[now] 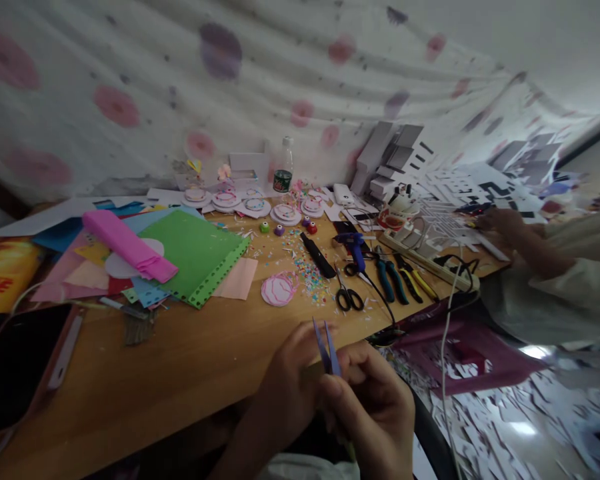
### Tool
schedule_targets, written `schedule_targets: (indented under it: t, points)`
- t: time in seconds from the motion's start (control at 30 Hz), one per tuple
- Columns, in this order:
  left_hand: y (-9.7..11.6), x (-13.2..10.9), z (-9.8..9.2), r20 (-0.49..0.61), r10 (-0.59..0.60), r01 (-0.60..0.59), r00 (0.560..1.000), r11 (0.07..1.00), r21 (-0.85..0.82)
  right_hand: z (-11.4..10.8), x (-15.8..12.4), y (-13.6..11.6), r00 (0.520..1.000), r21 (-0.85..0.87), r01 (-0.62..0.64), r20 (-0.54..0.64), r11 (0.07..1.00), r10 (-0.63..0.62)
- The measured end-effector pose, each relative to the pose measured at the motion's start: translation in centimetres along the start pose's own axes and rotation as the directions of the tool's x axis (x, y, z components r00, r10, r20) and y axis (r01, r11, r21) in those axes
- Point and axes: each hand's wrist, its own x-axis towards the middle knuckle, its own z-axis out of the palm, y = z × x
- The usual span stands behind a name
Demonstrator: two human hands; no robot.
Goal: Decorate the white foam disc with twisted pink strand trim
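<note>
Low at the table's near edge, my left hand [293, 387] and my right hand [375, 407] are close together, fingers curled. Between them stand two thin blue strips [327, 347], upright, pinched by both hands; whether they are paper strips or tweezer tips I cannot tell. On the wooden table [180, 373] beyond them lie a pink round paper piece [279, 290], black scissors [347, 293] and scattered confetti [307, 270].
Coloured sheets, a green punched sheet [195, 253] and a pink roll [127, 243] lie at left. Pliers [390, 277], a blue glue gun [355, 250], a power strip [430, 263] and cables sit at right. Another person's hand and sleeve [540, 253] reach in there. A bottle [283, 167] stands at the back.
</note>
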Motion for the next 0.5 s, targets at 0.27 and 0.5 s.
schedule_targets:
  t: [0.27, 0.5]
  points:
    - [2.6, -1.8, -2.7, -0.087, -0.309, 0.231, 0.947, 0.843, -0.485, -1.1, -0.3, 1.2, 0.968, -0.236, 0.252, 0.045, 0.939, -0.248]
    - [2.0, -1.7, -2.8, 0.058, -0.264, 0.248, 0.963, 0.78, -0.575, -0.9, -0.4, 1.2, 0.971, -0.145, 0.225, 0.114, 0.964, -0.209]
